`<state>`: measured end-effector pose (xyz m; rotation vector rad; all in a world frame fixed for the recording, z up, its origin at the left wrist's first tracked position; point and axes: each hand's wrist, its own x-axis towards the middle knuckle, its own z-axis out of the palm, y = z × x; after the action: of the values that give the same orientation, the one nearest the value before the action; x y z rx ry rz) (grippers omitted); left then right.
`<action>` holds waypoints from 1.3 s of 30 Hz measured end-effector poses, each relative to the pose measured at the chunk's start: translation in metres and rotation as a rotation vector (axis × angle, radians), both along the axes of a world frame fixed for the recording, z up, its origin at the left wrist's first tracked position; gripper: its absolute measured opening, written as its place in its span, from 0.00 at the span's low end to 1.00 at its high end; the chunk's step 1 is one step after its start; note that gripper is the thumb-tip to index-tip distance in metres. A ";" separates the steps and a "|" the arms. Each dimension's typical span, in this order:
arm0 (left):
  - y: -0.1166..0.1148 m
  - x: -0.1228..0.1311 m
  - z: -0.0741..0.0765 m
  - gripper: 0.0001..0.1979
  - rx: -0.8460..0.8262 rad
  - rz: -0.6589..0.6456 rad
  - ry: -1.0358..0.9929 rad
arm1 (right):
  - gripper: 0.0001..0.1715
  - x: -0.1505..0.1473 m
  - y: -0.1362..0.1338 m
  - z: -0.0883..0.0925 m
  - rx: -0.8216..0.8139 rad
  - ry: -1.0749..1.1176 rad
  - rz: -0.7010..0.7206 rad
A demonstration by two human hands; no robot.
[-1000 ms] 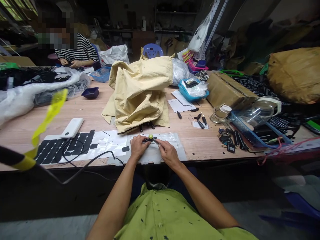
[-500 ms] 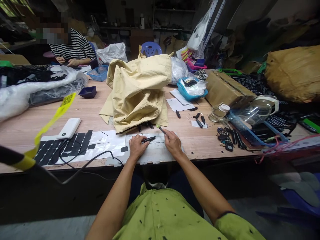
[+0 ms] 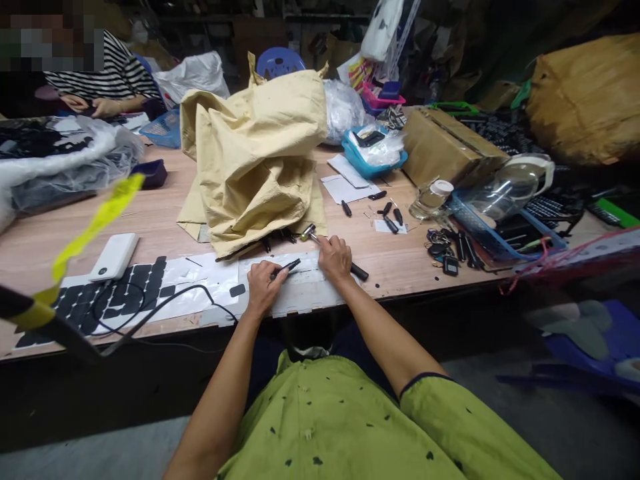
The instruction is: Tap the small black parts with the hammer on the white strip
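My left hand [image 3: 263, 287] is closed round a slim black piece with a narrow end [image 3: 291, 265], held just over the pale board [image 3: 300, 297] at the table's front edge. My right hand [image 3: 335, 259] grips a small hammer [image 3: 359, 271] by its shaft. The shiny hammer head [image 3: 309, 232] sticks out beyond the fingers, and the dark handle end shows to the right of the wrist. Right behind both hands lies a cream cloth bag [image 3: 260, 153], with several black pieces [image 3: 285, 235] peeking out under its front edge.
To the left are a white power bank [image 3: 115, 257], a cable and a sheet of black stickers [image 3: 75, 303]. On the right lie small black pieces [image 3: 391, 225], keys [image 3: 450, 265], a glass jar [image 3: 431, 200] and a blue basket [image 3: 505, 230]. A person in stripes sits opposite.
My right hand has turned the hammer, so its head and handle end show more clearly. My left hand still holds the black piece. The whole view has shifted slightly.
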<state>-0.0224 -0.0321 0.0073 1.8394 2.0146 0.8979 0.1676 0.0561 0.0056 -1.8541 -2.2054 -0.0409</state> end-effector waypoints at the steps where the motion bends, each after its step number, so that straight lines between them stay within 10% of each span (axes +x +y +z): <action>1: -0.011 0.002 -0.001 0.09 0.053 -0.044 -0.003 | 0.24 -0.001 0.000 0.001 -0.008 -0.003 0.000; 9: -0.120 0.057 -0.045 0.06 0.241 -0.412 0.201 | 0.23 -0.004 -0.001 0.001 -0.004 -0.015 -0.005; 22: -0.117 0.062 -0.084 0.16 0.403 -0.394 0.372 | 0.23 -0.004 -0.002 -0.002 0.016 0.011 0.004; 26: -0.086 0.060 -0.053 0.15 0.303 -0.209 0.241 | 0.23 -0.005 -0.001 -0.006 0.020 0.004 0.000; 32: 0.031 0.017 0.008 0.09 0.105 0.356 -0.005 | 0.24 -0.005 0.000 -0.004 0.005 0.011 0.008; 39: 0.083 -0.003 0.023 0.08 -0.150 0.567 0.019 | 0.24 -0.005 0.000 -0.002 0.000 0.014 0.009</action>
<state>-0.0257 0.0505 0.0299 1.2129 2.5888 0.8264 0.1622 0.0560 0.0035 -1.8379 -2.2044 -0.0264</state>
